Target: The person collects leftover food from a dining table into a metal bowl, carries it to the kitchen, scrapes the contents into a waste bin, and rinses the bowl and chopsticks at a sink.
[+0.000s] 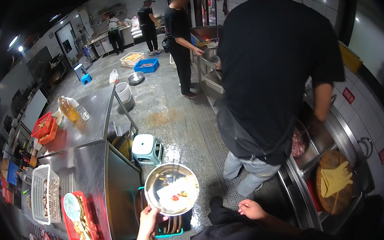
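Observation:
A round stainless steel bowl [173, 208] is gripped at its near rim by my left hand [149, 218]. Inside it lie a white thing, too bright to make out, and small red and yellowish bits. My right hand [252, 209], fingers curled and touching nothing, hangs to the right of the bowl in front of my dark clothing. Left of the bowl, on a steel table [94, 171], a red plastic basket [89, 213] holds pale food pieces, with a light green long-handled strainer [72, 206] lying across it. Beside it stands a white plastic basket [39, 193].
Close ahead on the right, a co-worker [276, 59] bends at a steel sink. Yellow gloves [335, 179] lie on a round wooden board [328, 207]. A pale plastic stool [144, 147] stands by the table, with a white bucket [124, 93] beyond. Other people work farther back. The floor looks wet.

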`<move>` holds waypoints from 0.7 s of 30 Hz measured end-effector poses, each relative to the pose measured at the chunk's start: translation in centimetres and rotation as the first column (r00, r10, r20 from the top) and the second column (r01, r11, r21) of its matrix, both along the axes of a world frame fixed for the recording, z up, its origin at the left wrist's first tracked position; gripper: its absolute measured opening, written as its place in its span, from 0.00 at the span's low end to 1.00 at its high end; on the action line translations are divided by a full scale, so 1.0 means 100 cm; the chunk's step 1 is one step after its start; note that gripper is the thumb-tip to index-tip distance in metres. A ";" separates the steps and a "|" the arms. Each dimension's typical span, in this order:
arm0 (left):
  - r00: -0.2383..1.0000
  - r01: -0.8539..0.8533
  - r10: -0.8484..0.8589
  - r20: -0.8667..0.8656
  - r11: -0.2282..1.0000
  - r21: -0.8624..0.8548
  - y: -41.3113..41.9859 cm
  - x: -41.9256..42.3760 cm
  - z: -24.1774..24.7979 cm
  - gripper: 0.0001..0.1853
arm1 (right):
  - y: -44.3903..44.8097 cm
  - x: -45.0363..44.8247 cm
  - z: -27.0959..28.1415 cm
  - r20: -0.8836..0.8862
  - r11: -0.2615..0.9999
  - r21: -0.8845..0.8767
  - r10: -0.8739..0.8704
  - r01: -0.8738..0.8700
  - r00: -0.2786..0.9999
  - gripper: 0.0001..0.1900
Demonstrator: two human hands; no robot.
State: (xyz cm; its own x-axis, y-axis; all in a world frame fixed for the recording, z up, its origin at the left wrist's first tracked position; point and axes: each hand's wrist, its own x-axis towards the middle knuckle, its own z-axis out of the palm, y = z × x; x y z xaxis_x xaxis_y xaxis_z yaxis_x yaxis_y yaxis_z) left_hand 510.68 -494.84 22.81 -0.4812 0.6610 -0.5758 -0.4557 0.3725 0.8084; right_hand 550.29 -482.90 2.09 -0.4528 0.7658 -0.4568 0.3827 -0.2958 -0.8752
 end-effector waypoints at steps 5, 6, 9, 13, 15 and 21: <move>0.993 -0.071 0.066 -0.097 0.997 -0.043 0.072 -0.056 0.008 0.11 | 0.076 -0.106 0.064 -0.239 0.992 -0.077 0.083 -0.104 0.967 0.16; 0.988 -0.071 0.059 -0.140 0.994 -0.080 0.087 -0.067 0.012 0.11 | 0.090 -0.126 0.083 -0.307 0.985 -0.119 0.082 -0.123 0.948 0.16; 0.995 -0.063 0.063 -0.079 0.998 0.003 0.147 -0.111 -0.010 0.11 | 0.124 -0.174 0.122 -0.296 0.981 0.008 0.185 -0.191 0.937 0.19; 0.999 -0.034 0.033 0.010 0.997 0.064 0.241 -0.145 -0.035 0.15 | 0.156 -0.193 0.132 -0.196 0.955 0.142 0.286 -0.262 0.938 0.23; 0.998 0.027 -0.031 0.051 0.997 0.072 0.290 -0.172 -0.051 0.15 | 0.163 -0.186 0.120 -0.171 0.985 0.139 0.130 -0.107 0.977 0.23; 0.985 0.143 -0.151 0.079 0.985 0.099 0.430 -0.256 -0.081 0.17 | 0.117 -0.191 0.085 -0.030 0.907 0.076 -0.413 0.414 0.910 0.17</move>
